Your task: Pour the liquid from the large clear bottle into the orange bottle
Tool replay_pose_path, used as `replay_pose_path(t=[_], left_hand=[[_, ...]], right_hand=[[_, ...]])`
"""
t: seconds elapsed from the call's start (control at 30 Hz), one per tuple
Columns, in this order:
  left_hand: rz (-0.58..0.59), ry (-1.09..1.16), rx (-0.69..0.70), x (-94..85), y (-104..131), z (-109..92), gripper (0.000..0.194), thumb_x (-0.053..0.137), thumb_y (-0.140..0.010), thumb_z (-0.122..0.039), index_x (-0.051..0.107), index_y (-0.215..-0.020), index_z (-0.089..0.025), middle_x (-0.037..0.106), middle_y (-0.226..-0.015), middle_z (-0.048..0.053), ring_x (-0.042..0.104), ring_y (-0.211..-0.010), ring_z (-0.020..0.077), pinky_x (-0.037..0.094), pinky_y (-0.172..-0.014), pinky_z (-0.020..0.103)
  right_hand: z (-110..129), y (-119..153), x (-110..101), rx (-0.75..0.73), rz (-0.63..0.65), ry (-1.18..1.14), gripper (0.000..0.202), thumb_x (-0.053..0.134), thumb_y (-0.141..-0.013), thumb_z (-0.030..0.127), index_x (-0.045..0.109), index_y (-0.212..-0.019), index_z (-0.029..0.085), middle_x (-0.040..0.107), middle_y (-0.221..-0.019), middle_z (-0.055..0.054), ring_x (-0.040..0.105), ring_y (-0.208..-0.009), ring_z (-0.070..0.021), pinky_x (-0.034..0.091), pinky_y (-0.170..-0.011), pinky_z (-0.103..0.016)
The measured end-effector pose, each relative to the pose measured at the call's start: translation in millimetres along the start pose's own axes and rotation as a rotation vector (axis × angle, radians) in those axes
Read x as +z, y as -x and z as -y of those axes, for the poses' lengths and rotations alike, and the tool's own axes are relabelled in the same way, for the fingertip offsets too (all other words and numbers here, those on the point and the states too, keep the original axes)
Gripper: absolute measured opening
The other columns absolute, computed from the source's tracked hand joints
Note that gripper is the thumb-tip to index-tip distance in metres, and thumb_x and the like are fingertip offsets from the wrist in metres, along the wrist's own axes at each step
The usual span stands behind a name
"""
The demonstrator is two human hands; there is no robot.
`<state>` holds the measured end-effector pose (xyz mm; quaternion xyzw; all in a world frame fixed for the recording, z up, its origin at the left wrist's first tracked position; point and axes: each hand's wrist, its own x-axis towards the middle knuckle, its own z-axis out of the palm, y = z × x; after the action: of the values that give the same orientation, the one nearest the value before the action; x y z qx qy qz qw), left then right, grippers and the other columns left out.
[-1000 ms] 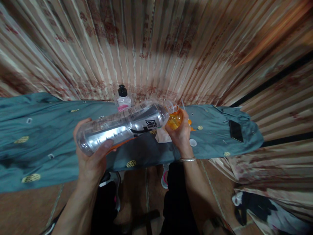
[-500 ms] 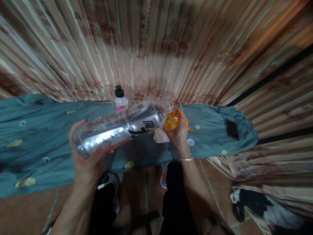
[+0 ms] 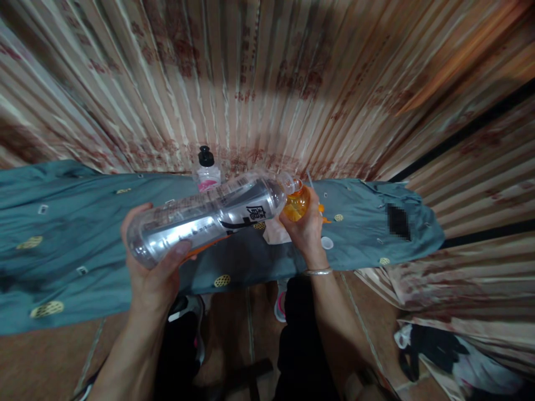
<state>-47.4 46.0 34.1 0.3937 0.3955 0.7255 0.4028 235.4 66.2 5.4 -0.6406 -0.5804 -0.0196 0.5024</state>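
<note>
My left hand [image 3: 156, 273] is wrapped round the base of a large clear bottle [image 3: 209, 214] with a silver label. The bottle lies tilted, its neck pointing right at the mouth of a small orange bottle [image 3: 295, 205]. My right hand [image 3: 307, 228] grips that orange bottle. Whether liquid runs between the two mouths is too small to tell. Behind the large bottle stands a clear bottle with a black cap [image 3: 206, 167]. A white round cap [image 3: 326, 243] lies beside my right wrist, and a pale cloth [image 3: 276, 232] is partly hidden beneath my hands.
The narrow surface is covered by a green patterned cloth [image 3: 83, 223]. A pleated curtain [image 3: 234, 83] hangs behind it. Orange pieces [image 3: 324, 218] lie right of my right hand, and a blurred dark object [image 3: 398, 221] rests farther right. Clothes or bags [image 3: 443, 351] are at the lower right.
Both hands keep their holds. The whole view has shifted very slightly; the large bottle's base appears a little farther right and higher.
</note>
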Motion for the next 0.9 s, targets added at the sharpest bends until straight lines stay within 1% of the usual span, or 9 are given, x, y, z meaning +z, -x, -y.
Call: replay_pose_path(t=[0.1,0.2,0.33,0.47,0.6,0.77,0.9], left_hand=[[0.026,-0.001,0.011,0.6,1.0,0.2,0.083,0.104,-0.043,-0.036,0.073,-0.120,-0.035,0.065,-0.107,0.001,0.063,-0.087,0.0193,0.056,-0.043,0.019],[0.027,-0.001,-0.004,1.3,1.7,0.0,0.084,0.104,-0.044,-0.037,0.072,-0.121,-0.036,0.063,-0.106,0.001,0.062,-0.083,0.0186,0.054,-0.039,0.018],[0.027,-0.010,-0.003,0.9,1.9,-0.5,0.084,0.104,-0.044,-0.037,0.072,-0.122,-0.036,0.062,-0.105,0.001,0.061,-0.083,0.0187,0.055,-0.038,0.019],[0.020,0.010,-0.003,1.2,2.3,-1.8,0.084,0.105,-0.043,-0.034,0.072,-0.121,-0.034,0.063,-0.105,0.002,0.062,-0.084,0.0196,0.056,-0.038,0.020],[0.027,0.017,-0.009,2.8,2.6,-2.6,0.083,0.104,-0.044,-0.034,0.072,-0.121,-0.034,0.063,-0.106,0.002,0.062,-0.084,0.0191,0.057,-0.039,0.021],[0.030,-0.004,0.012,2.8,2.0,-1.9,0.081,0.105,-0.044,-0.037,0.075,-0.119,-0.037,0.064,-0.105,0.002,0.063,-0.085,0.0185,0.056,-0.041,0.018],[0.022,0.005,0.006,2.0,1.6,-1.5,0.082,0.105,-0.043,-0.035,0.075,-0.120,-0.037,0.063,-0.105,0.002,0.062,-0.085,0.0194,0.057,-0.039,0.020]], right_hand=[[-0.3,0.3,-0.1,-0.014,-0.006,0.004,0.075,0.080,-0.076,0.034,0.049,-0.143,0.018,0.073,-0.133,-0.018,0.076,-0.113,-0.0314,0.067,-0.095,-0.049],[-0.7,1.2,0.1,-0.027,-0.009,0.011,0.077,0.079,-0.074,0.029,0.048,-0.144,0.020,0.073,-0.133,-0.016,0.077,-0.112,-0.0303,0.067,-0.095,-0.048],[-1.0,1.9,0.5,-0.026,0.000,-0.004,0.078,0.077,-0.076,0.027,0.046,-0.146,0.020,0.073,-0.133,-0.016,0.076,-0.114,-0.0303,0.066,-0.096,-0.047],[-1.5,1.5,0.5,-0.020,-0.010,0.000,0.079,0.079,-0.073,0.028,0.049,-0.145,0.018,0.072,-0.135,-0.019,0.076,-0.116,-0.0323,0.065,-0.098,-0.049],[-2.1,1.6,0.5,-0.016,-0.004,-0.008,0.079,0.077,-0.074,0.029,0.047,-0.146,0.018,0.070,-0.137,-0.019,0.074,-0.119,-0.0329,0.064,-0.100,-0.052],[-0.5,2.2,0.3,-0.006,0.007,-0.011,0.078,0.076,-0.075,0.029,0.047,-0.147,0.019,0.071,-0.135,-0.017,0.075,-0.116,-0.0318,0.064,-0.097,-0.049],[-0.2,1.9,0.2,-0.018,0.002,-0.017,0.076,0.075,-0.077,0.029,0.047,-0.147,0.020,0.071,-0.134,-0.016,0.075,-0.114,-0.0302,0.064,-0.096,-0.047]])
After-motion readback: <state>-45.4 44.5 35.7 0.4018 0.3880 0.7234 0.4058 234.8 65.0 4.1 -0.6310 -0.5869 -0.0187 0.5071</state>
